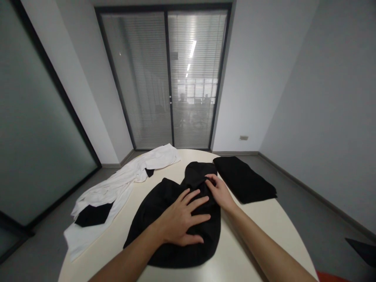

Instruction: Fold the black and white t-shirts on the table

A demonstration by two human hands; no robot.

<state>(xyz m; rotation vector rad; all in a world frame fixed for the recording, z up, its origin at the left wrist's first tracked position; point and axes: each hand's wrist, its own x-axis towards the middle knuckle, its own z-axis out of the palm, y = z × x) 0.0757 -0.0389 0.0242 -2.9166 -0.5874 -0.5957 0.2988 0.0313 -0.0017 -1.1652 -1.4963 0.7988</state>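
Observation:
A black garment [176,250] lies bunched on the pale round table [282,235], with a narrower part reaching toward the far edge. My left hand [183,219] rests flat on the middle of it, fingers spread. Near the garment's upper right, my right hand [216,188] pinches a fold of the cloth between thumb and fingers. The fingertips touch the fabric just beyond my left hand.
A folded black cloth [243,178] lies at the table's far right. Along the left edge stretches a white garment [117,184] with black patches. Behind the table stand glass doors with blinds [194,117]. Something red shows at the bottom right.

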